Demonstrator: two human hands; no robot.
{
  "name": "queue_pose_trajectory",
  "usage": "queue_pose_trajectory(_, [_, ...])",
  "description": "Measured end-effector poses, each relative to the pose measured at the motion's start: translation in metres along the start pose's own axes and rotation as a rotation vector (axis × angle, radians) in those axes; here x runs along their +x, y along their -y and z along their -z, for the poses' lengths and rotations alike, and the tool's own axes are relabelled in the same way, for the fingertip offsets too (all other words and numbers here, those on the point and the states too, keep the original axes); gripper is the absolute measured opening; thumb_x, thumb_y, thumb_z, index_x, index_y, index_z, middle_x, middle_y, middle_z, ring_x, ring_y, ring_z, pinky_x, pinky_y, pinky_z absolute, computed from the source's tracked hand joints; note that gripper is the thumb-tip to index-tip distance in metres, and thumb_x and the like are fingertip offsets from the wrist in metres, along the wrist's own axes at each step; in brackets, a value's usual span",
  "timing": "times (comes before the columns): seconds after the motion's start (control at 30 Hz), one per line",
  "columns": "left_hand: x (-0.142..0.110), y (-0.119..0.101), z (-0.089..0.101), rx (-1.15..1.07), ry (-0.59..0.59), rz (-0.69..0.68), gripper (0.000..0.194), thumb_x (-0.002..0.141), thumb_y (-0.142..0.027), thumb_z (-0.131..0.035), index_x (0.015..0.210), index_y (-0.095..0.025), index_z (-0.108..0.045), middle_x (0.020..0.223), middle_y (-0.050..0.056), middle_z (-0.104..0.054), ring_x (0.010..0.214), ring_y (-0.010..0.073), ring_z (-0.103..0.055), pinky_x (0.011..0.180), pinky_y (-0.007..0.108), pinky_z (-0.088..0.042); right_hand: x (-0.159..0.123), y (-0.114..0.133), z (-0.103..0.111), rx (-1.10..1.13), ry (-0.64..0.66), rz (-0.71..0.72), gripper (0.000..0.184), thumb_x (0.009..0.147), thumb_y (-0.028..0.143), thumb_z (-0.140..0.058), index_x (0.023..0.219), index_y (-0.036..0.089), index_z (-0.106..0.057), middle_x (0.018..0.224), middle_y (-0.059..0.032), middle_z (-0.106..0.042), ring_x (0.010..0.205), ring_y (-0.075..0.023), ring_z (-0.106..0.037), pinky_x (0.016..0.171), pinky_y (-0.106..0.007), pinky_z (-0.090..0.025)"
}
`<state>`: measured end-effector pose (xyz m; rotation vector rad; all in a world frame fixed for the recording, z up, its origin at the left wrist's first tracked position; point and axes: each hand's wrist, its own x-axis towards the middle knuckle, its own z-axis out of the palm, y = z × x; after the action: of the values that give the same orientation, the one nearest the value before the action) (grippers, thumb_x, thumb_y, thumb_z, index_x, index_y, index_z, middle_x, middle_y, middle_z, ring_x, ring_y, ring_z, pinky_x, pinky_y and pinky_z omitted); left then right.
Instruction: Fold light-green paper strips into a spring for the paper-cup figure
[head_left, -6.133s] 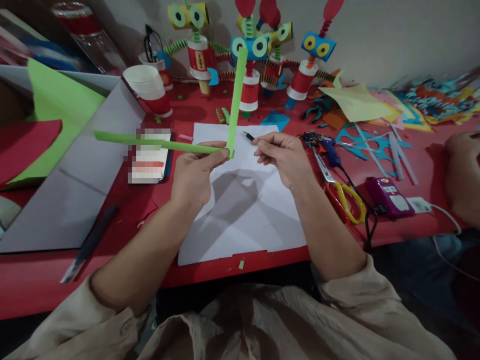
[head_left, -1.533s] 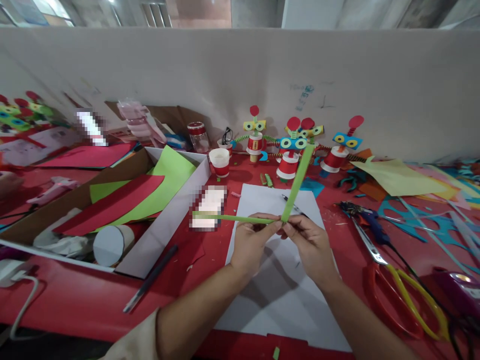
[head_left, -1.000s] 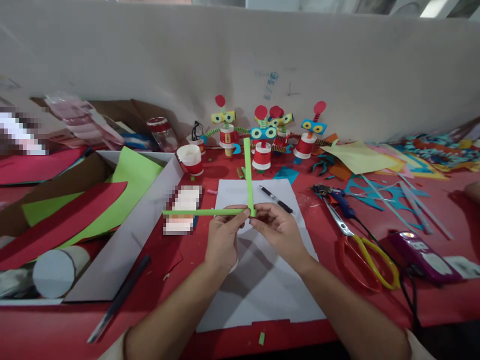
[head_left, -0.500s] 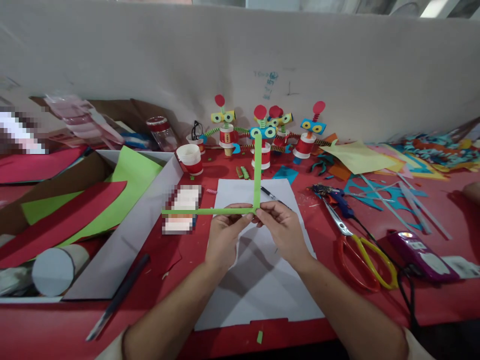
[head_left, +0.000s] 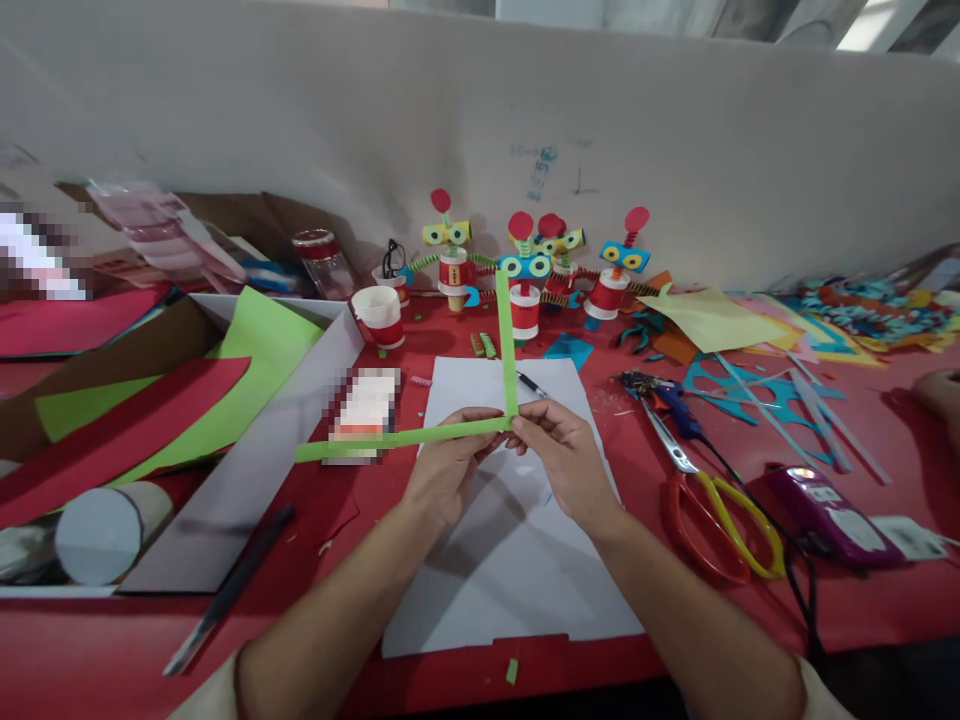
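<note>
Two narrow lengths of green paper strip (head_left: 508, 345) meet at a corner between my fingertips, one standing up and away, the other stretching out to the left. My left hand (head_left: 444, 468) is closed at that corner, with thumb and fingers pinching the paper. From the other side, my right hand (head_left: 564, 455) pinches the same corner, its thumb almost touching the left one. Fingers cover part of the joint, so I cannot tell whether it is glued or folded. Beneath both hands lies a white paper sheet (head_left: 525, 580), with a black pen (head_left: 532, 385) near its far edge.
At left stands a box (head_left: 247, 470) of coloured paper. Paper-cup robot figures (head_left: 523, 310) line the back beside stacked cups (head_left: 379, 315). Scissors (head_left: 682, 460), a glue gun (head_left: 675, 400) and a purple device (head_left: 832, 515) lie right. Another person's hand (head_left: 941, 395) shows at the right edge.
The left-pointing length of green strip has swung so its free end is lower and nearer me. The upright length leans slightly left. Both hands keep their pinch at the corner.
</note>
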<state>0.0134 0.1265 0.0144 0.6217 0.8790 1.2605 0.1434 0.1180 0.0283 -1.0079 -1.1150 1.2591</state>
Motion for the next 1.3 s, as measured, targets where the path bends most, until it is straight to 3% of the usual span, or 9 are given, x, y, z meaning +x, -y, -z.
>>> queue_pose_trajectory(0.43, [0.001, 0.007, 0.001, -0.059, 0.016, -0.017, 0.027, 0.054, -0.023, -0.085, 0.075, -0.016, -0.07, 0.067, 0.0, -0.069, 0.063, 0.0107, -0.062, 0.068, 0.025, -0.048, -0.002, -0.009, -0.004, 0.018, -0.04, -0.018, 0.013, 0.073, 0.032, -0.073, 0.076, 0.02, -0.069, 0.068, 0.0007, -0.068, 0.063, -0.0132, -0.061, 0.062, -0.027, -0.05])
queue_pose_trajectory(0.77, [0.002, 0.005, 0.003, 0.03, -0.032, -0.106, 0.026, 0.057, -0.019, -0.084, 0.079, -0.015, -0.071, 0.071, 0.002, -0.072, 0.068, 0.0123, -0.064, 0.073, 0.026, -0.049, -0.006, -0.002, -0.005, -0.174, -0.09, 0.098, 0.013, 0.072, 0.019, -0.07, 0.083, 0.023, -0.074, 0.076, -0.0004, -0.073, 0.067, -0.0163, -0.065, 0.066, -0.031, -0.055])
queue_pose_trajectory(1.0, [0.001, 0.007, 0.002, 0.032, -0.055, -0.179, 0.023, 0.059, -0.018, -0.081, 0.079, -0.015, -0.07, 0.07, 0.0, -0.069, 0.068, 0.0115, -0.063, 0.07, 0.025, -0.049, -0.005, -0.015, -0.002, -0.236, 0.002, 0.23, 0.016, 0.081, 0.025, -0.063, 0.093, 0.021, -0.074, 0.09, -0.0053, -0.074, 0.076, -0.0169, -0.068, 0.073, -0.031, -0.057])
queue_pose_trajectory(1.13, [-0.001, 0.008, 0.001, 0.009, -0.072, -0.227, 0.025, 0.06, -0.017, -0.081, 0.082, -0.017, -0.069, 0.071, -0.001, -0.069, 0.069, 0.0107, -0.062, 0.07, 0.024, -0.049, -0.004, -0.015, -0.004, -0.175, 0.022, 0.168, 0.021, 0.078, 0.028, -0.068, 0.097, 0.021, -0.074, 0.093, -0.0057, -0.075, 0.083, -0.0192, -0.069, 0.078, -0.033, -0.057])
queue_pose_trajectory(1.3, [-0.001, 0.002, 0.0, -0.013, -0.024, -0.119, 0.026, 0.059, -0.021, -0.082, 0.08, -0.016, -0.068, 0.075, 0.001, -0.069, 0.07, 0.0119, -0.062, 0.073, 0.026, -0.048, 0.0, -0.01, -0.003, -0.136, 0.012, 0.084, 0.016, 0.078, 0.029, -0.067, 0.088, 0.02, -0.076, 0.076, -0.0029, -0.074, 0.071, -0.0174, -0.067, 0.07, -0.032, -0.056])
